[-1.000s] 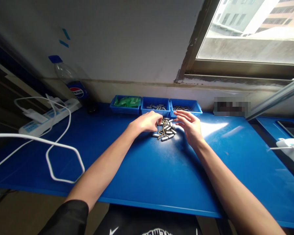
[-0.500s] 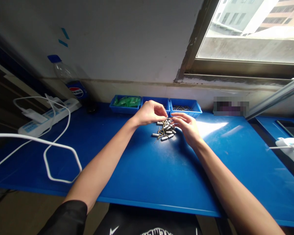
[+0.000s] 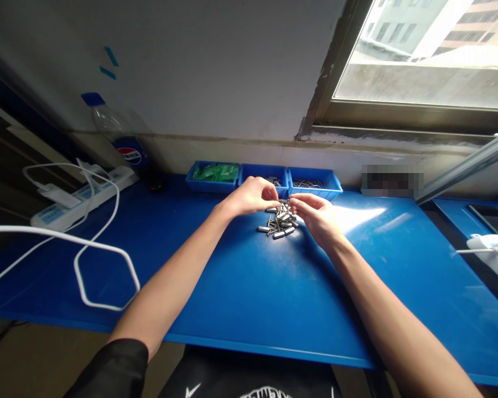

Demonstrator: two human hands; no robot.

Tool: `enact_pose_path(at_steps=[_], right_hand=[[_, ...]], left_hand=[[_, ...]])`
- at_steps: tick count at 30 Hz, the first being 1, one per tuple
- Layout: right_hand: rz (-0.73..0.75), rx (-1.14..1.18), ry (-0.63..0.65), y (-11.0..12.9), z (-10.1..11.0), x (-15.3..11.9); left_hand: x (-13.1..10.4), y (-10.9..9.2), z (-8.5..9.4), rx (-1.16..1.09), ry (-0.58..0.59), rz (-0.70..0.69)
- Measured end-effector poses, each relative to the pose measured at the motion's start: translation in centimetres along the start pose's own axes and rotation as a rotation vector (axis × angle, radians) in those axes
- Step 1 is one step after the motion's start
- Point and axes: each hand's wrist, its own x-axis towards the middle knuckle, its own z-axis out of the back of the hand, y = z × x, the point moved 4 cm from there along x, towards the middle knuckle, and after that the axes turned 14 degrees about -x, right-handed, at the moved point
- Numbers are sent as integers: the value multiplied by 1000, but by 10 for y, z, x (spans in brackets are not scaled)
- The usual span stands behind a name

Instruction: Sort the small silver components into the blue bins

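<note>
My left hand [image 3: 251,197] is above the far-left edge of the pile of small metal pieces [image 3: 283,225], thumb and forefinger curled toward each other; I cannot tell whether the tips meet or clamp a piece. My right hand [image 3: 315,214] is at the pile's right side, fingers bent and bunched near the thumb; whether they are closed on anything, I cannot tell. The two sets of fingertips face each other just apart. The pile, silver bodies mixed with thin brass-coloured shafts, lies loose on the blue table [image 3: 232,287], on the near side of three blue bins standing side by side. The left bin [image 3: 211,187] contains green packets, the middle bin [image 3: 262,167] small grey pieces, and the right bin [image 3: 328,193] thin dark metal pieces. A Pepsi bottle [image 3: 129,150] stands at far left, beside a white power strip [image 3: 94,192]; a white cable [image 3: 124,254] loops across the left side. The window [image 3: 431,83] is at far right.
</note>
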Motion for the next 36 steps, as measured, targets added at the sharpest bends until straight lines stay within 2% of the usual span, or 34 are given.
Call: enact_pose_path(at_steps=[5, 9, 16, 23, 32, 36], right_hand=[[140, -65, -205, 2, 13, 3], [154, -104, -194, 3, 14, 3], [109, -117, -129, 5, 6, 0], [108, -133, -120, 7, 5, 0], [68, -108, -41, 2, 4, -1], [31, -77, 54, 5, -1, -4]], left_hand=[[-1, 9, -13, 178, 136, 38], [-1, 13, -20, 271, 128, 63], [-3, 8, -23, 317, 112, 65], [0, 8, -20, 161, 122, 18], [2, 0, -2, -200, -63, -47], [1, -6, 2, -326, -79, -70]])
